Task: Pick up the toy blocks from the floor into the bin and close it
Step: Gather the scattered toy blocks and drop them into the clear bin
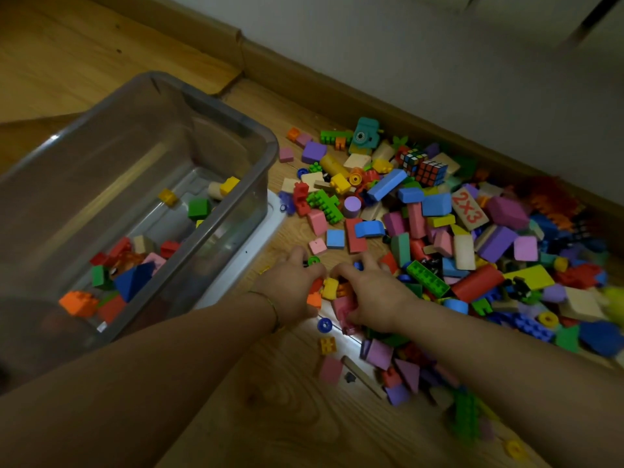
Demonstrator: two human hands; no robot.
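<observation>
Fingers of left hand and right hand curl round toy blocks beside bin.

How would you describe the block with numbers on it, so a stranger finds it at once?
Right of the clear bin, a block pile lies along the wall. Beside its two puzzle cubes lies a pale tile, alone bearing red "2x3".

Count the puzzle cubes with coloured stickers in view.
2. The left puzzle cube lies on the far side of the block pile, near the wall; the right puzzle cube sits against it. More could be buried.
</observation>
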